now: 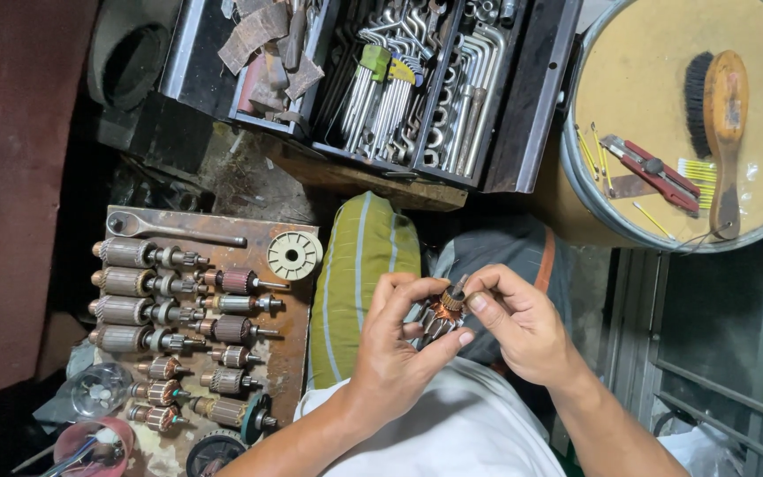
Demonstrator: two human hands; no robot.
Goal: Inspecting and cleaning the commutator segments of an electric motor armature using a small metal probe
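Observation:
Both my hands meet over my lap around a small motor armature point(442, 314) with copper windings. My left hand point(396, 349) cups it from below and left, fingers curled round the core. My right hand point(516, 320) pinches its upper end between thumb and forefinger. To the left, a rusty board point(286, 353) carries several more armatures point(139, 283) laid in rows, large ones at the top, smaller ones lower down.
An open metal toolbox point(523, 97) with wrenches and hex keys stands ahead. At the right, a round drum top point(638, 79) holds a wooden brush point(724, 115), a red utility knife point(660, 172) and yellow sticks. A green striped cushion point(359, 265) lies by my knee. A ratchet handle point(174, 230) and a cream plastic wheel point(294, 255) sit on the board.

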